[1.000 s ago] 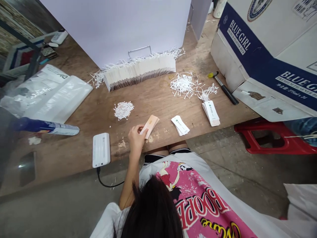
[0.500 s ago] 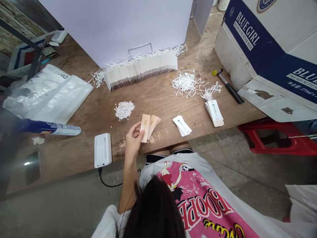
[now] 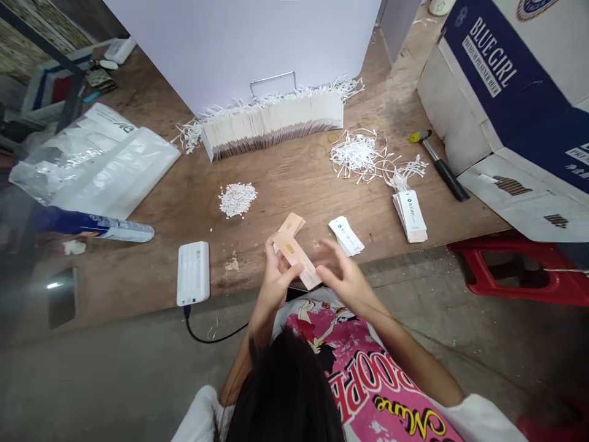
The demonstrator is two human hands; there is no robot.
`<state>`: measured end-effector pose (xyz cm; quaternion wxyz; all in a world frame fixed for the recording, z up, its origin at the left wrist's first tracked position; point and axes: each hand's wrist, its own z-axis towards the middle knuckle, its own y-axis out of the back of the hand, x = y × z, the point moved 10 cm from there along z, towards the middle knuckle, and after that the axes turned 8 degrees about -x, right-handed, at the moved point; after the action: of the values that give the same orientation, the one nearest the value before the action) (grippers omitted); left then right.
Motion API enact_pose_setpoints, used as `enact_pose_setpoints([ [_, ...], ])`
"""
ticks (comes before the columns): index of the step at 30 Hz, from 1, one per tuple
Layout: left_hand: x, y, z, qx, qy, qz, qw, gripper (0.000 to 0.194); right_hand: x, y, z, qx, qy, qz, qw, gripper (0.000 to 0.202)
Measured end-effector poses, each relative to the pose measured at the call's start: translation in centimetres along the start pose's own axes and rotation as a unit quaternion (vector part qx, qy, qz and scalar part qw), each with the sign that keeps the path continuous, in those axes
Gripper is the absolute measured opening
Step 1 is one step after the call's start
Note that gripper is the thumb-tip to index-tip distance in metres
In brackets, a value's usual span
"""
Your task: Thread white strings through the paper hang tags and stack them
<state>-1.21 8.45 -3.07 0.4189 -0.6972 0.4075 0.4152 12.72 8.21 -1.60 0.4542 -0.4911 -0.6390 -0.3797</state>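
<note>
A person's left hand (image 3: pixel 275 281) pinched a slim tan card (image 3: pixel 292 249) between thumb and fingers above the front edge of a wooden worktop (image 3: pixel 184 209), while the right hand (image 3: pixel 346 279), fingers spread and lightly curled, came close to the card's lower end; whether it touched could not be told. Just behind the held card, partly covered by it, lay a fanned stack of tan cards (image 3: pixel 294 222). To the right sat a pile of smooth white printed tags (image 3: pixel 346 236), and farther right a strung bundle of tags (image 3: pixel 410 216), its cords trailing toward a loose tangle of white strings (image 3: pixel 356 155). A low heap of tiny white flakes (image 3: pixel 237 200) lay to the left. Across the back, a long row of tags (image 3: pixel 276 126) stood packed on edge, fringed with cord, before a smooth lilac panel (image 3: pixel 257 43) with a bent wire handle (image 3: pixel 273 75). At right, a blue-and-white cardboard beer carton (image 3: pixel 464 116), its flap torn to brown corrugation, hid its contents beside a black-handled hammer (image 3: pixel 442 166). At left were glossy, crumpled plastic bags (image 3: pixel 124 172), a cylindrical can (image 3: pixel 124 228) on its side and a rounded white power bank (image 3: pixel 193 273).
</note>
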Motion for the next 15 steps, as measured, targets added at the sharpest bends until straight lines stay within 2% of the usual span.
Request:
enact_pose_setpoints([
  [3,0.0,0.6,0.0,-0.03,-0.027,0.058,0.997,0.049,-2.6,-1.7,-0.6,-0.005,-0.064,0.031,0.997,0.04],
  [6,-1.4,1.9,0.5,-0.068,-0.067,0.146,0.985,0.019,-3.4,-1.3,-1.2,-0.013,-0.069,-0.004,0.998,0.029],
  [9,-2.5,2.4,1.3,-0.068,-0.069,0.177,0.979,0.019,-2.8,-0.2,-1.6,0.018,-0.048,-0.041,0.998,0.03],
  [15,-1.5,1.2,1.7,0.033,0.049,0.203,0.977,0.023,-0.9,2.2,-1.8,0.066,-0.004,-0.128,0.99,0.031],
])
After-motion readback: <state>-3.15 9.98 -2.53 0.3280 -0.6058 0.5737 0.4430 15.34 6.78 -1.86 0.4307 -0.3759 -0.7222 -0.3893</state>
